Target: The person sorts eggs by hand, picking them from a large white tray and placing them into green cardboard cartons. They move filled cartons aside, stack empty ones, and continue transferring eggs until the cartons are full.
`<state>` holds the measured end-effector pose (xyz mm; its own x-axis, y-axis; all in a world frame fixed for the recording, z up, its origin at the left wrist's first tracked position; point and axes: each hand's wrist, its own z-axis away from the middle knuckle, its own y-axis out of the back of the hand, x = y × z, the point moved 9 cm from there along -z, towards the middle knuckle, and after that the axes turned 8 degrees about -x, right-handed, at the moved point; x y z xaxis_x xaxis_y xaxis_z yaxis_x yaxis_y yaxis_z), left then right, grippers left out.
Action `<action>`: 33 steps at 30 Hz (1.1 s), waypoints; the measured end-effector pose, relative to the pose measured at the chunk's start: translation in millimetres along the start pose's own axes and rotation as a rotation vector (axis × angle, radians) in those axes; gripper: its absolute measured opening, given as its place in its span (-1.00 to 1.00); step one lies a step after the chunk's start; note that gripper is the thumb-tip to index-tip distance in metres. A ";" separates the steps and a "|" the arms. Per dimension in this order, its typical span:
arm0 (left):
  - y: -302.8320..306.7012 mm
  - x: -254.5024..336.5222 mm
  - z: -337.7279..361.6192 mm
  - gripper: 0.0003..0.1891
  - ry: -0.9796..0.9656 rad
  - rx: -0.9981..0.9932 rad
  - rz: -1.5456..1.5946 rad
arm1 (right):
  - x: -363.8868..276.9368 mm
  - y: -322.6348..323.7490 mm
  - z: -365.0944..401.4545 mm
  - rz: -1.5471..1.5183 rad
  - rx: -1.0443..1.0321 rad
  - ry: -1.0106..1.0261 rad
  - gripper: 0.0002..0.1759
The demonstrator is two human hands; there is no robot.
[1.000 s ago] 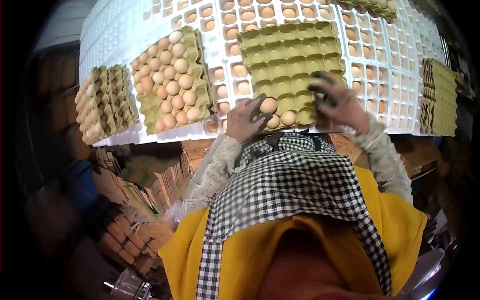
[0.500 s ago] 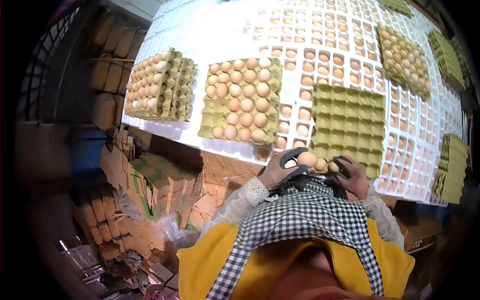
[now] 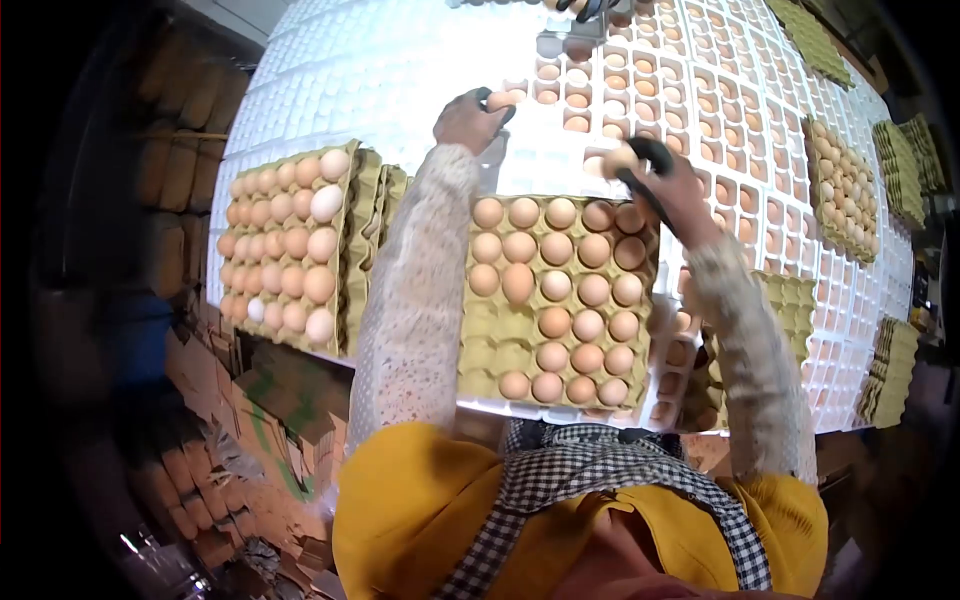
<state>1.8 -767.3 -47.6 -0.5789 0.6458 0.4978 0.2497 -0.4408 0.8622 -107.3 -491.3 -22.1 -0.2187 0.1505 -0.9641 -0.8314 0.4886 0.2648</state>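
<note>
left of the central tray (image 3: 490,357), a stack of egg trays (image 3: 364,215); beyond the tray's far left corner, my left hand (image 3: 466,120), grip closed round one egg (image 3: 503,100); at its far right corner, my right hand (image 3: 676,190), grip closed on a second egg (image 3: 620,161), blurred, just past the tray.

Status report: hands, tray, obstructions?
Left hand: pinching oval brown egg. Right hand: holding blurred brown egg. Olive rectangular pulp tray: partly filled, gaps near-left. No obstruction apparent.
</note>
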 end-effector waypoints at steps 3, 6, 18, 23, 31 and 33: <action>-33.9 -12.2 -39.2 -0.37 0.034 -0.153 -0.205 | 8.3 -35.2 -94.4 0.211 0.048 -0.175 -0.44; -28.2 -15.7 -39.4 -0.52 -0.088 0.035 -0.112 | 34.1 -66.0 -147.0 0.694 0.058 -0.206 -0.37; -16.4 -31.2 5.3 -0.61 -0.319 0.073 0.098 | -8.3 -81.2 -78.5 0.633 -0.235 0.260 -0.48; 48.8 20.4 80.0 -0.64 -0.325 -0.055 0.345 | -45.4 86.1 53.5 0.226 0.160 0.123 -0.51; 20.6 334.5 327.0 -0.78 -1.119 -0.568 -0.260 | 132.8 273.6 389.5 0.981 0.376 -0.492 -0.38; 2.5 389.5 380.5 -0.79 -1.248 -0.567 -0.288 | 161.7 277.2 434.7 0.998 0.360 -0.661 -0.31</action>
<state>72.3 -279.6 184.1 0.5830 0.7449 0.3244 -0.2750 -0.1948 0.9415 -151.1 42.1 -96.6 -0.2879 0.9418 -0.1737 -0.2410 0.1042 0.9649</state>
